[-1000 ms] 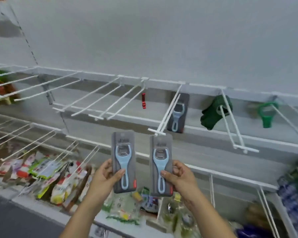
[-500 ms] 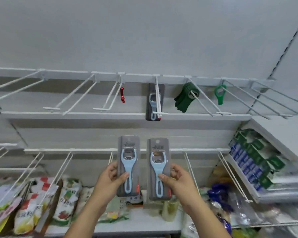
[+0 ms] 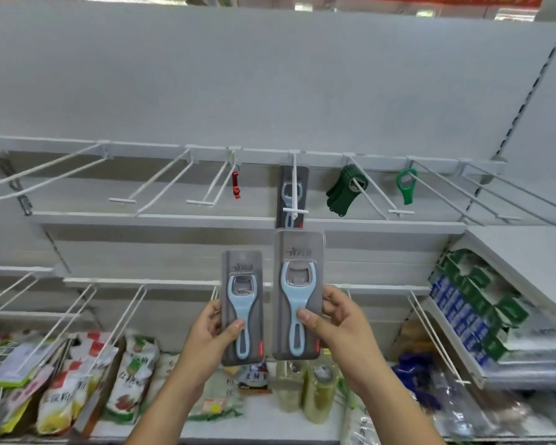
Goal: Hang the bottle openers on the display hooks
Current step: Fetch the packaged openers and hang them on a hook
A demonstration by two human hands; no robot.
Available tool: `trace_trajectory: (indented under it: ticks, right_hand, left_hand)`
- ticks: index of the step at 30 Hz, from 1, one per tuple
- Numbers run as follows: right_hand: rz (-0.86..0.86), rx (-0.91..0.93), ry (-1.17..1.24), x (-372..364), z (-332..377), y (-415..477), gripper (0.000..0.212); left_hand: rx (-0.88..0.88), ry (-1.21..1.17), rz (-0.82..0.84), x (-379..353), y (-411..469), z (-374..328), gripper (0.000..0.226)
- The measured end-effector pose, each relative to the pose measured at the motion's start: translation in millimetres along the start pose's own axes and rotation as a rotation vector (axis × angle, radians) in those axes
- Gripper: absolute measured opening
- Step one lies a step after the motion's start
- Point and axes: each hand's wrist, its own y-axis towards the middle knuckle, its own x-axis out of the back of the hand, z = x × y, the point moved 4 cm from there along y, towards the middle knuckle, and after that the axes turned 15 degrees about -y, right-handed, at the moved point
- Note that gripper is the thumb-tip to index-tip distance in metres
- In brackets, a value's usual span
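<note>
**A:** Where do things stand?

**B:** Both packs are in hand and neither is hung yet. The left hand [image 3: 212,335] grasps one carded bottle opener [image 3: 242,308] by its lower half, thumb across the front. The right hand [image 3: 337,322] grasps a second carded opener [image 3: 297,293] the same way, fingers [image 3: 333,301] curled round its right edge. Both cards are upright, side by side, facing the person, with the right one held higher.

**A:** And the target?

**B:** I'd say the middle hook [image 3: 294,187] on the upper rail [image 3: 264,155]. A matching pack [image 3: 285,200] hangs at its back, and the right hand's card sits just below that hook's tip.

**A:** What about the other hooks?

**B:** A red opener [image 3: 236,185] hangs to the left, with a bunch of green openers [image 3: 342,192] and a single green one [image 3: 406,186] to the right. That's different stock, so the matching hook looks the sensible choice.

**A:** So the next move?

**B:** Raise the right card until the hole at its top meets the hook's tip, then slide it back along the wire. The hole is too small to make out here, so the aim has to be careful, and the hook's cross-piece may get in the way. The left hand only needs to hold its pack clear until its turn.
</note>
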Motion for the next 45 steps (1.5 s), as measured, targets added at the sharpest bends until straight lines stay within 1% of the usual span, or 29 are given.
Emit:
trace_trajectory:
  ticks: [3,7,14,18,25,32,35,39,40,43,45]
  right_hand:
    - [-0.015,0.053,0.004,-1,17,7,0.032]
    - [-0.051,0.069,-0.018,-3,23,20,0.031]
    - [-0.056,0.065,-0.017,-14,17,34,0.027]
    - [-0.050,0.068,-0.026,-18,11,39,0.029]
    - [-0.132,0.081,-0.021,-14,-3,42,0.029]
    - [-0.194,0.056,-0.012,-14,-6,60,0.029]
    - [-0.261,0.032,-0.036,-10,-4,77,0.023]
    - [-0.306,-0.017,-0.099,-4,-3,119,0.011]
    - [-0.309,-0.023,-0.135,-3,-3,131,0.011]
    - [-0.319,-0.023,-0.178,1,-2,163,0.018]
    - [-0.329,-0.020,-0.178,3,1,180,0.015]
  left_hand:
    - [0.004,-0.011,-0.001,1,-4,1,0.035]
    - [-0.002,0.007,-0.008,4,-5,-3,0.036]
    - [-0.016,0.012,0.006,10,-4,-10,0.032]
    - [-0.013,0.016,0.005,15,-1,-11,0.034]
    - [0.002,0.010,0.005,25,9,-9,0.034]
    - [-0.017,0.033,0.009,25,20,-17,0.033]
    - [-0.016,0.038,0.014,25,25,-20,0.032]
    - [-0.011,0.050,0.033,30,28,-21,0.037]
    - [-0.009,0.061,0.044,31,29,-21,0.038]
    - [0.001,0.069,0.062,34,31,-20,0.045]
    - [0.004,0.061,0.062,37,32,-20,0.052]
